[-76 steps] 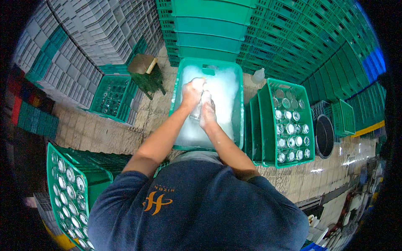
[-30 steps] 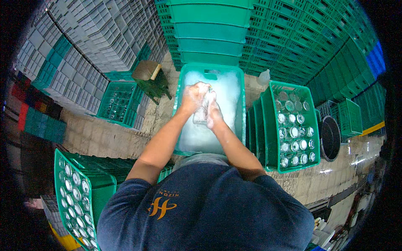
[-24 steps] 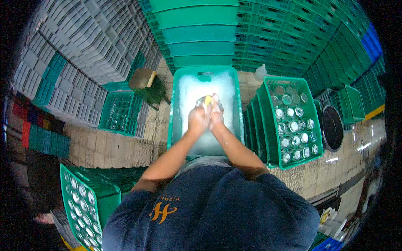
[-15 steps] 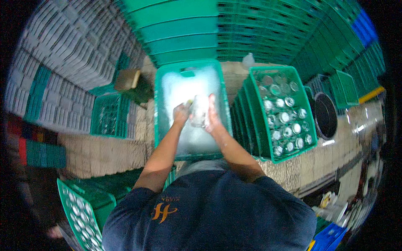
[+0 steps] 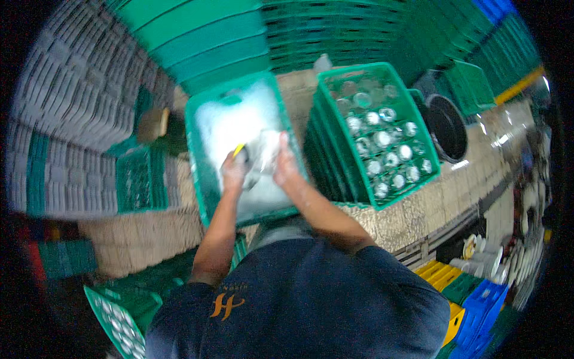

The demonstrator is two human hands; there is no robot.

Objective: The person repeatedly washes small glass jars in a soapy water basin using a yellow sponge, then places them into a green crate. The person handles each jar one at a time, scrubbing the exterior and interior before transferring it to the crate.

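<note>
Over a green tub [image 5: 198,179] of white suds, both my hands work close together. My left hand [image 5: 232,175] is closed around a yellow-and-dark sponge [image 5: 240,151], blurred and partly hidden by the fingers. A clear, wet glass [image 5: 266,149] is in my right hand [image 5: 286,164], whose fingers wrap its right side. The sponge is just left of the glass; I cannot tell whether they touch. Foam whitens the tub's far part, and greyish water shows nearer me.
To the right, a green crate [image 5: 399,194] of upturned glasses tops a stack. Behind it stands a round black bin [image 5: 447,128]. Another crate of glasses [image 5: 116,320] is at lower left. Grey crates [image 5: 78,90] rise on the left, and green crates [image 5: 341,36] line the back.
My view has turned, so the tub and right-hand crate appear farther left. The left hand has drawn away from the glass, and the yellow of the sponge shows more. The glass stays in my right hand.
</note>
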